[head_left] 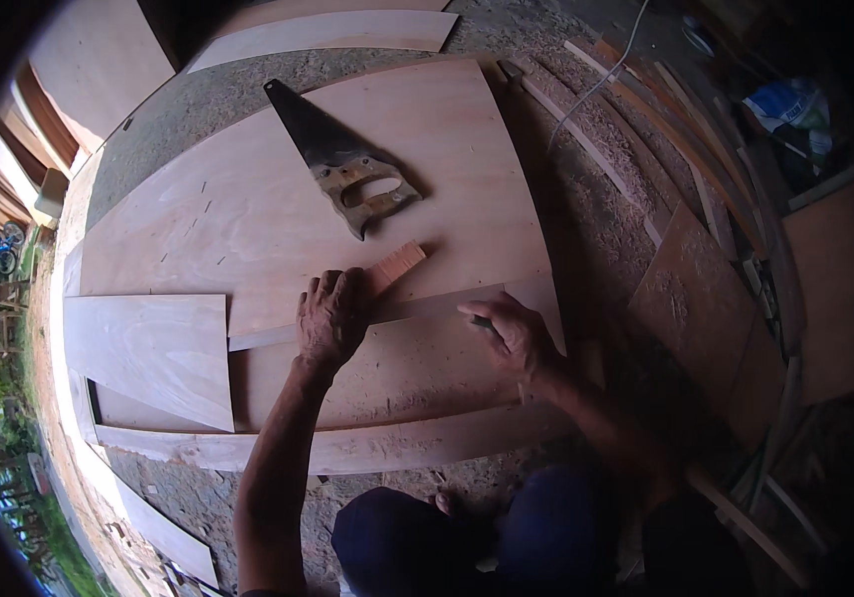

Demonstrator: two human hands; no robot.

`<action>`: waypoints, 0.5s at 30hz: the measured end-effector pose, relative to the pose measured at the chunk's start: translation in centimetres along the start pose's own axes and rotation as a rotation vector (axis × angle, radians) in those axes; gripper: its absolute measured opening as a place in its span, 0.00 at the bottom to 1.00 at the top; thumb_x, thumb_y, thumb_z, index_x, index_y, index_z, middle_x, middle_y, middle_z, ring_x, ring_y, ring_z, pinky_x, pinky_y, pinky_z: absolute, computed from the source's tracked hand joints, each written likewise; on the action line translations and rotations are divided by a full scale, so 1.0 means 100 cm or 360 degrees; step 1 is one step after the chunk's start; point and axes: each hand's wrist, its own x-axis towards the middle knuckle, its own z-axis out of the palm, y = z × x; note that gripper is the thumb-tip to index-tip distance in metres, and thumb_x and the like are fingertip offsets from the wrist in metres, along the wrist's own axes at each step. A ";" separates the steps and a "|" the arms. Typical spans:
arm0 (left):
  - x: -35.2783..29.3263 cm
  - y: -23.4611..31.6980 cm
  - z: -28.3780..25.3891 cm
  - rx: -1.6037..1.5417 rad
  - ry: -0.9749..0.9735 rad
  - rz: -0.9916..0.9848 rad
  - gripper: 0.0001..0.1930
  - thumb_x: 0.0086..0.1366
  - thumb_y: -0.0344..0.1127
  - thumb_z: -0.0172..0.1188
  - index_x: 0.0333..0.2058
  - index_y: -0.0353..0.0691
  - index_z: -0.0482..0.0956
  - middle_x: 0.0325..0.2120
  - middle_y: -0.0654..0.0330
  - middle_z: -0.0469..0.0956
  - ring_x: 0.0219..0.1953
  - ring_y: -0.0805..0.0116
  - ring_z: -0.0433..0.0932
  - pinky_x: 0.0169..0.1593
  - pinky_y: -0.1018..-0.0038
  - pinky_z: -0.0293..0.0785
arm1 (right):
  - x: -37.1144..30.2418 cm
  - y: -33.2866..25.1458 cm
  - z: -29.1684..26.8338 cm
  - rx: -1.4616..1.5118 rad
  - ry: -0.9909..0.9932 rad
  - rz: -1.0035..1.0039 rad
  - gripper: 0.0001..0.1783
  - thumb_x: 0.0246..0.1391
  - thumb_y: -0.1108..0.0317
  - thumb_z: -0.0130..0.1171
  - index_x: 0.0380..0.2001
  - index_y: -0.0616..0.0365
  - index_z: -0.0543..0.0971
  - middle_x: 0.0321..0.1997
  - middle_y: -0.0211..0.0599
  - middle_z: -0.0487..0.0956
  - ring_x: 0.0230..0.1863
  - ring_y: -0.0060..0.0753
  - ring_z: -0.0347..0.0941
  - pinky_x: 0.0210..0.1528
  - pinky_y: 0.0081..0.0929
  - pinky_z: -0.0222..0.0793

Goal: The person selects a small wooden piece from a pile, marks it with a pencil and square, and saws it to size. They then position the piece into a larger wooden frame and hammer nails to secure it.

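Note:
My left hand [330, 316] is closed on the near end of a short reddish wooden piece [399, 267], which lies slantwise on a large pale plywood sheet [457, 149]. My right hand [509, 336] hovers to the right over the sheet's near part, fingers curled round a small dark stick-like thing [483, 323]; its kind is too small to make out. Beyond both hands, a handsaw [342, 164] with a worn wooden handle rests flat on the plywood, its blade pointing away to the left.
A smaller plywood panel [163, 348] overlaps the sheet's left side. Along the near edge runs a pale wooden strip [347, 450]. Long boards [666, 119] and wood shavings [596, 139] cover the ground at right, with brown panels [696, 298] nearer. Sheets [99, 60] lean at far left.

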 end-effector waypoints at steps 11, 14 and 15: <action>-0.009 0.005 0.016 0.0240 -0.0076 0.0023 0.26 0.67 0.45 0.55 0.62 0.46 0.68 0.49 0.50 0.74 0.50 0.47 0.72 0.50 0.51 0.70 | -0.270 -0.031 -0.145 -0.0629 0.0709 0.1716 0.16 0.63 0.60 0.57 0.49 0.55 0.79 0.35 0.46 0.82 0.39 0.40 0.81 0.40 0.38 0.74; -0.012 0.006 0.021 0.0296 -0.0035 0.0106 0.26 0.68 0.50 0.55 0.60 0.44 0.69 0.46 0.49 0.75 0.47 0.46 0.74 0.46 0.50 0.71 | -0.354 -0.072 -0.133 -0.0860 0.0856 0.2099 0.16 0.61 0.57 0.57 0.45 0.56 0.80 0.32 0.51 0.81 0.38 0.55 0.79 0.40 0.46 0.73; -0.009 0.009 0.022 0.0272 -0.0040 0.0091 0.26 0.68 0.51 0.55 0.60 0.44 0.70 0.45 0.49 0.75 0.47 0.46 0.74 0.46 0.50 0.71 | -0.384 -0.070 -0.119 -0.0877 0.0965 0.2076 0.16 0.61 0.57 0.56 0.44 0.56 0.80 0.32 0.52 0.81 0.38 0.57 0.79 0.40 0.48 0.72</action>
